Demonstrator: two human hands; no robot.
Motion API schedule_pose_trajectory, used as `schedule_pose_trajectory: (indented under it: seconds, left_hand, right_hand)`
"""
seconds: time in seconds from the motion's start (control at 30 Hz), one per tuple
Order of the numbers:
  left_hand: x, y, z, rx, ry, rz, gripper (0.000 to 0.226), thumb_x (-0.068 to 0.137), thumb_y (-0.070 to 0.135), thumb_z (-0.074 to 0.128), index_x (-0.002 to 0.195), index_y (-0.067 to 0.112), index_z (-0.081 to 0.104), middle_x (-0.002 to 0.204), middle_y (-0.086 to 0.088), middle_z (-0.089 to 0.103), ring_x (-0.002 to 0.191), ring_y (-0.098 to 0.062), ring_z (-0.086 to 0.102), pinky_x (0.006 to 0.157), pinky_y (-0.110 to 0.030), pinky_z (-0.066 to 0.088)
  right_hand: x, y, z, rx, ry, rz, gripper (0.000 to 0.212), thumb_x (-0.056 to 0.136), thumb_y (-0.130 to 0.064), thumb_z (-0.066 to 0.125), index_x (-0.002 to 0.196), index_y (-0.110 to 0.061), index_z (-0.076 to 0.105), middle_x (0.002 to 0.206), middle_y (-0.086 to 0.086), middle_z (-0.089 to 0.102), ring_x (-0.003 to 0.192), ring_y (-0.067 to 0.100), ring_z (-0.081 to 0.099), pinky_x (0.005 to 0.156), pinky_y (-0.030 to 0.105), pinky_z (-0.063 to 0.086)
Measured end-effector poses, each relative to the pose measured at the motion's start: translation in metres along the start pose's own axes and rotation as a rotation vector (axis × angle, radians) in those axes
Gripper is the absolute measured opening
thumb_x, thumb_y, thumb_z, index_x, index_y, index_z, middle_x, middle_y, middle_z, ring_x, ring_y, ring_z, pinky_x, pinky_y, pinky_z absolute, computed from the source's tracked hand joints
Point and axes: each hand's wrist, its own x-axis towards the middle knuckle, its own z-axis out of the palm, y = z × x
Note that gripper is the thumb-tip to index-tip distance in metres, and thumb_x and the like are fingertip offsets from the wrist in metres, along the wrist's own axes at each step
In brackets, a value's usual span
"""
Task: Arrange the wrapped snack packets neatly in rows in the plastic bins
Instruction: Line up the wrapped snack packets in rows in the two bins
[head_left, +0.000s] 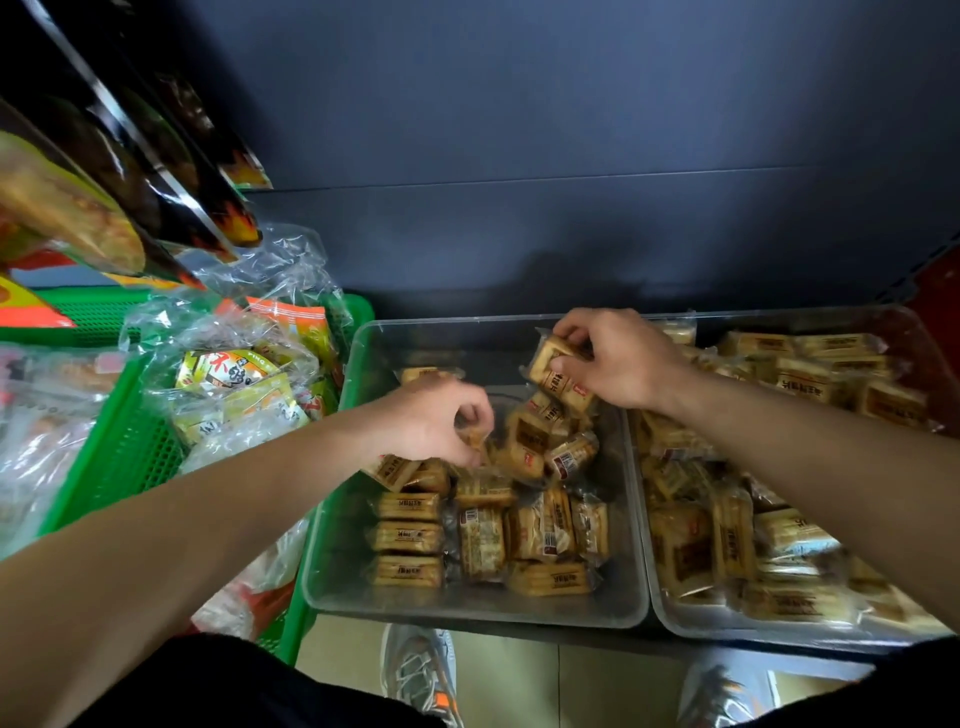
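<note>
Two clear plastic bins stand side by side on a dark shelf. The left bin (358, 571) holds several tan wrapped snack packets (410, 538), some lined up in rows near the front and a loose heap (540, 441) in the middle. The right bin (654, 587) is packed with the same packets (685, 551). My left hand (431, 423) reaches into the left bin with curled fingers pinching a packet (475, 439) at the heap's edge. My right hand (618, 358) grips a packet (558, 371) lifted above the heap near the bin's back.
A green mesh basket (130, 457) on the left holds clear bags of yellow and orange snacks (234, 379). Dark snack bags (130, 156) hang at the upper left. A dark back panel (571, 156) rises behind the bins. Grey shoes (421, 675) stand on the floor below.
</note>
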Motion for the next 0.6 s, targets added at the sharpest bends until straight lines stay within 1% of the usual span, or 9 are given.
schedule_pose_trajectory:
  seconds: [0.1, 0.13, 0.2, 0.27, 0.37, 0.4, 0.47, 0.53, 0.6]
  left_hand:
    - [-0.016, 0.002, 0.013, -0.072, -0.282, 0.007, 0.042, 0.082, 0.037, 0.082, 0.119, 0.037, 0.062, 0.114, 0.019, 0.065, 0.104, -0.004, 0.061, 0.093, -0.034, 0.051]
    - [-0.019, 0.0, 0.014, -0.085, -0.304, 0.007, 0.04, 0.084, 0.038, 0.081, 0.12, 0.034, 0.064, 0.112, 0.019, 0.067, 0.102, -0.002, 0.062, 0.094, -0.033, 0.052]
    - [-0.024, -0.006, 0.01, -0.093, -0.2, -0.002, 0.033, 0.087, 0.039, 0.077, 0.117, 0.033, 0.066, 0.109, 0.019, 0.068, 0.099, -0.002, 0.064, 0.093, -0.031, 0.052]
    - [-0.027, -0.015, 0.0, -0.064, 0.012, -0.035, 0.023, 0.091, 0.033, 0.074, 0.113, 0.032, 0.066, 0.109, 0.019, 0.067, 0.094, 0.001, 0.063, 0.092, -0.027, 0.051]
    - [-0.03, -0.029, -0.016, 0.02, 0.234, -0.052, 0.014, 0.095, 0.03, 0.068, 0.108, 0.033, 0.065, 0.107, 0.021, 0.065, 0.078, 0.011, 0.061, 0.078, -0.019, 0.05]
    - [-0.029, -0.035, -0.021, 0.065, 0.28, -0.06, 0.013, 0.094, 0.032, 0.069, 0.107, 0.034, 0.064, 0.109, 0.02, 0.066, 0.084, 0.008, 0.063, 0.079, -0.022, 0.05]
    - [-0.027, -0.048, -0.026, 0.18, 0.3, -0.106, 0.022, 0.092, 0.042, 0.07, 0.111, 0.035, 0.063, 0.118, 0.016, 0.065, 0.106, -0.009, 0.062, 0.089, -0.032, 0.049]
    - [-0.026, -0.06, -0.023, 0.321, 0.21, -0.164, 0.041, 0.088, 0.06, 0.067, 0.121, 0.036, 0.062, 0.125, 0.014, 0.063, 0.111, -0.014, 0.059, 0.093, -0.035, 0.045]
    - [-0.023, -0.067, -0.015, 0.443, 0.119, -0.178, 0.053, 0.084, 0.073, 0.061, 0.125, 0.039, 0.059, 0.127, 0.014, 0.064, 0.111, -0.015, 0.06, 0.1, -0.039, 0.039]
  right_hand:
    - [-0.001, -0.001, 0.002, 0.027, -0.017, -0.022, 0.033, 0.092, -0.04, 0.071, 0.123, -0.032, 0.063, 0.112, -0.014, 0.069, 0.105, 0.013, 0.064, 0.092, 0.046, 0.055]
    - [0.0, -0.002, 0.003, 0.045, -0.025, -0.032, 0.032, 0.091, -0.04, 0.072, 0.121, -0.033, 0.064, 0.11, -0.015, 0.068, 0.103, 0.012, 0.065, 0.092, 0.046, 0.055]
    - [0.001, -0.004, 0.002, 0.089, -0.044, -0.052, 0.03, 0.09, -0.035, 0.074, 0.117, -0.031, 0.065, 0.104, -0.017, 0.066, 0.099, 0.01, 0.065, 0.091, 0.044, 0.055]
    - [0.002, -0.006, 0.003, 0.13, -0.05, -0.059, 0.029, 0.088, -0.029, 0.077, 0.115, -0.03, 0.066, 0.101, -0.017, 0.065, 0.094, 0.008, 0.065, 0.088, 0.039, 0.056]
    - [0.006, -0.01, 0.007, 0.177, -0.076, -0.047, 0.034, 0.087, -0.018, 0.079, 0.118, -0.026, 0.067, 0.102, -0.014, 0.066, 0.093, 0.006, 0.065, 0.085, 0.032, 0.055]
    - [0.008, -0.011, 0.009, 0.191, -0.096, -0.034, 0.036, 0.087, -0.016, 0.079, 0.12, -0.024, 0.066, 0.103, -0.012, 0.067, 0.093, 0.006, 0.065, 0.084, 0.03, 0.055]
    - [0.012, -0.013, 0.013, 0.226, -0.137, -0.001, 0.036, 0.086, -0.014, 0.079, 0.119, -0.021, 0.067, 0.103, -0.008, 0.068, 0.094, 0.007, 0.066, 0.086, 0.032, 0.057]
    - [0.017, -0.017, 0.018, 0.243, -0.157, 0.017, 0.034, 0.086, -0.014, 0.079, 0.117, -0.02, 0.068, 0.101, -0.008, 0.068, 0.095, 0.009, 0.066, 0.088, 0.034, 0.057]
    - [0.022, -0.022, 0.025, 0.22, -0.143, 0.027, 0.032, 0.087, -0.014, 0.077, 0.118, -0.018, 0.067, 0.098, -0.01, 0.067, 0.094, 0.007, 0.064, 0.087, 0.03, 0.055]
